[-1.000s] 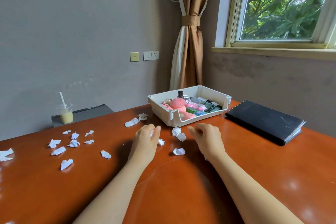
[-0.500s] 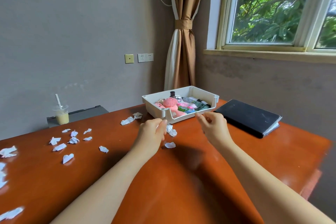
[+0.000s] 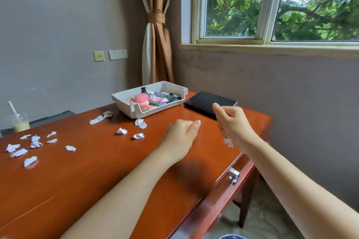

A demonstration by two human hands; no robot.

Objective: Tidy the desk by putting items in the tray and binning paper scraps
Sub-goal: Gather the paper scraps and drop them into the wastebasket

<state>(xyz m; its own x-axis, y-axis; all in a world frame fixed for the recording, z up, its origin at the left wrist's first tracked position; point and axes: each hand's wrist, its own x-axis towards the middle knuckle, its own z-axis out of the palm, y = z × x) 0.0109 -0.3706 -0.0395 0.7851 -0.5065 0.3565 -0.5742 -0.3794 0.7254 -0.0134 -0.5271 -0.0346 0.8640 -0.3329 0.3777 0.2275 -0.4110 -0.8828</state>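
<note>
Now | left grip: clenched, contents hidden | right grip: holds scrap near desk edge

Open desk between paper scraps and black notebook, tray beyond.

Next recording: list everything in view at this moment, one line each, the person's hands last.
desk: one, reddish-brown, foreground
tray: one, white, desk's far side
plush toy: one, pink, in tray among small bottles and packets
notebook: one, black, right of tray
paper scraps: about fourteen, white, on desk left of and before tray
drink cup: one, clear with straw, on grey surface beyond desk's left end
curtain: one, brown, tied, room corner
window: one, pale frame, right wall
wall sockets: two, white, back wall
drawer handle: one, metal, desk's near edge
left hand: one, bare, curled above desk, grip contents hidden
right hand: one, bare, raised near notebook, grips held scrap, white, below palm
</note>
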